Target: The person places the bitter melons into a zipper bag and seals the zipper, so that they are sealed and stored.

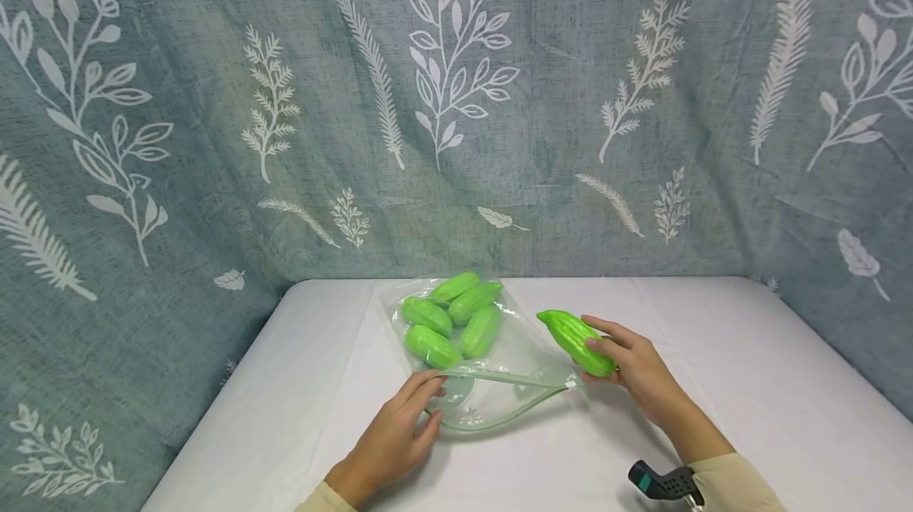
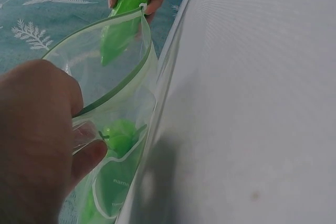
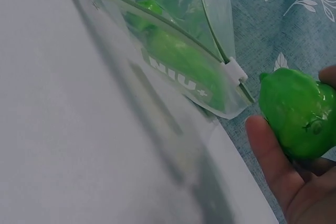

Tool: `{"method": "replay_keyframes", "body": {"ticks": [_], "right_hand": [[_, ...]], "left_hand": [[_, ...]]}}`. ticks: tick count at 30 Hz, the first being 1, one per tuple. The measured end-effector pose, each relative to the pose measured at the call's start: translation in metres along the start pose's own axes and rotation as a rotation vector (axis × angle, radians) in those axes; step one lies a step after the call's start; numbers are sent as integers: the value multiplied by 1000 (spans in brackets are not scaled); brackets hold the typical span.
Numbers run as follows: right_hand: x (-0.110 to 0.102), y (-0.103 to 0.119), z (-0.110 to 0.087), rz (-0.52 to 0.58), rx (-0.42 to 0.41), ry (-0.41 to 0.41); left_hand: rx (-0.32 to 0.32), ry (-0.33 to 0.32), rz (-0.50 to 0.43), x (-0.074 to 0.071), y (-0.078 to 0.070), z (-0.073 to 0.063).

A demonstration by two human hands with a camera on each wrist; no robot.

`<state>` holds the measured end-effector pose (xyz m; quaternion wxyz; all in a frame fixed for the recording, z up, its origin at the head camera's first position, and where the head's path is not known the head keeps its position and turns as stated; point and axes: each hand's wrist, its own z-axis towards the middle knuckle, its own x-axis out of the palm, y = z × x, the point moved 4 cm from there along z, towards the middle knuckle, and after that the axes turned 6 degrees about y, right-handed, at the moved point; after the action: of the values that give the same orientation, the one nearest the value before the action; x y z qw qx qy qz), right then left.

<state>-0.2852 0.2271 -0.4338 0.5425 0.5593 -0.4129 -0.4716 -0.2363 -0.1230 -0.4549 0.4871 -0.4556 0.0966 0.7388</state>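
In the head view, my right hand (image 1: 638,373) grips a bright green, ridged bitter melon (image 1: 574,340) over the table, just right of a clear zip bag (image 1: 517,338). Several more green bitter melons (image 1: 431,345) lie inside the far part of that bag. My left hand (image 1: 395,429) holds the near left end of the bag's mouth, which gapes between two green zip strips. From the left wrist, the fingers curl at the bag's rim (image 2: 118,94), and the held melon shows behind the clear film. A white slider (image 3: 234,70) sits at the zip's right end.
A white cloth covers the table (image 1: 299,385). Behind and at the sides hangs a grey-green curtain (image 1: 556,100) with white leaf prints. A black strap with a small device (image 1: 663,483) is around my right wrist.
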Motion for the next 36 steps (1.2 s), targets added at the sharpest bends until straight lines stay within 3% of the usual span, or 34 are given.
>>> {"method": "replay_keyframes", "body": {"ticks": [18,27,36], "right_hand": [[6,15,-7,69,-48,121],[28,25,-14,2,-80,262],[57,29,-25,47,-172,523]], "left_hand": [[6,-14,9,2,0,1],[2,-25,11,2,-1,-2],[17,-23,13,2,0,0]]}}
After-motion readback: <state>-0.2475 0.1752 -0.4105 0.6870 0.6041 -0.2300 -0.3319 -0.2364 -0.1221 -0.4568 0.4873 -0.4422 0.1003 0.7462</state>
